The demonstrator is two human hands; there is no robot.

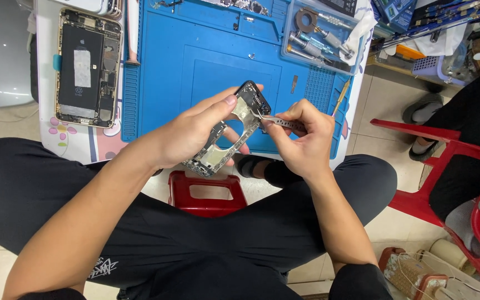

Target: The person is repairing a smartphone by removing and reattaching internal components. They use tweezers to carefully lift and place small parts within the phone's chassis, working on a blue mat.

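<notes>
Left hand [193,130]: closed around phone frame [230,130], thumb on upper edge, fingers beneath.
Right hand [304,139]: fingers pinched shut on tweezers [279,122], tips touching frame's upper end.
Frame axis: diagonal, top end pointed up-right, lower end down-left.
Frame location: held above near edge of blue work mat [206,61].
Opened phone [89,66]: flat, just left of mat.
Parts tray [320,33]: at mat's upper-right corner.

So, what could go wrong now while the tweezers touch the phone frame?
The left hand holds the phone frame in the air beyond the blue mat, so a loosened small part might fall to the floor. The tweezers in the right hand could slip and scratch the frame.
</notes>
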